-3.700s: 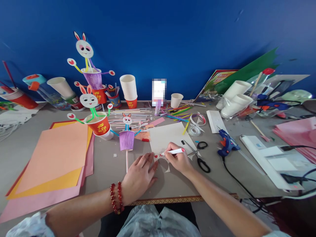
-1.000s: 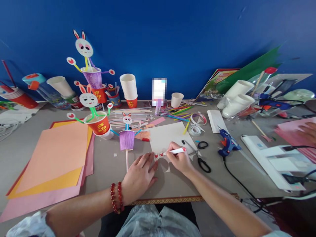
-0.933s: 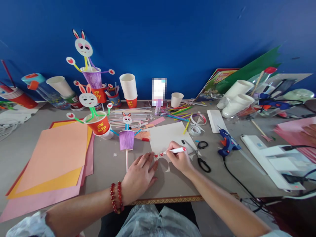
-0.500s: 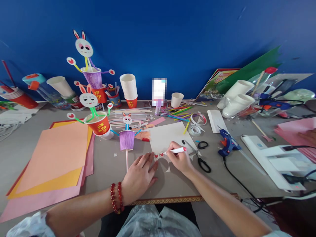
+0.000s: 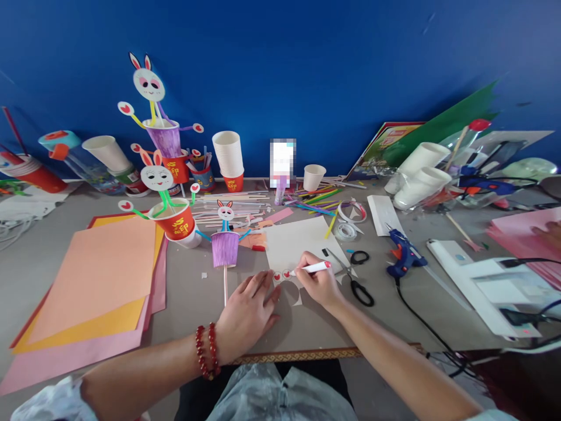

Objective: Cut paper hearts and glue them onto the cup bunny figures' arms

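My right hand [image 5: 319, 282] grips a white marker pen [image 5: 319, 267] with a red end. The pen's tip is at the right one of two small white paper circles [image 5: 286, 275], each bearing a red heart. My left hand [image 5: 248, 307] lies flat, its fingertips beside the left paper circle [image 5: 277, 276]. Beneath and behind the circles spreads a sheet of white paper [image 5: 298, 240]. Close to my right hand lie scissors [image 5: 350, 271] with black handles. A purple paper-cup rabbit [image 5: 225, 248] on a stick is just beyond my left hand.
Stacked coloured paper [image 5: 96, 275] covers the left side. Two larger cup rabbits [image 5: 173, 219] and a stack of paper cups [image 5: 228, 152] stand behind. To the right are a blue glue gun [image 5: 405, 251], a white power strip [image 5: 477, 286] and another person's hand [image 5: 551, 237] on pink paper.
My hands stay in nearly the same place, with the marker pen still at the right circle. At the far right, the other person's hand has shifted slightly.
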`<state>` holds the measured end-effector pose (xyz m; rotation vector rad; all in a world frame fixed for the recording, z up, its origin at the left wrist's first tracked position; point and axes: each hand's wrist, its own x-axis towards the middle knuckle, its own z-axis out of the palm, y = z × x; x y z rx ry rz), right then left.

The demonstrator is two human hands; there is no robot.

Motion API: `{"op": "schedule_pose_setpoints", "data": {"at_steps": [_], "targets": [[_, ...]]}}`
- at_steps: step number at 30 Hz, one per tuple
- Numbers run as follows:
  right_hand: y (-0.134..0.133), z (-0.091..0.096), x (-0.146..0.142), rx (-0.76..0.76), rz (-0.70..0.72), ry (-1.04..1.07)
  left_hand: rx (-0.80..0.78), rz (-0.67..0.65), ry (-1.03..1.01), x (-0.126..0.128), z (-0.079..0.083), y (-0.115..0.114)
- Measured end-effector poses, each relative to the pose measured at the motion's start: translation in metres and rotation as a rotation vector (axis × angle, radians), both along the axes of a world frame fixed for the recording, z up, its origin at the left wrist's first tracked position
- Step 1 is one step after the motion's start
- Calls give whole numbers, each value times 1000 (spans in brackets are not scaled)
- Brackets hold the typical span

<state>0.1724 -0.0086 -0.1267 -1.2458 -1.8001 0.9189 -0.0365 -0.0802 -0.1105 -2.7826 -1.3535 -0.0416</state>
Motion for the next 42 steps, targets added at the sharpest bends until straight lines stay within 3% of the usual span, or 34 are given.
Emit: {"op": "schedule_pose_setpoints", "data": {"at_steps": [42], "targets": [[1,-4,2,-27,-22,54,-8,6,-5,1,-1,0]]}}
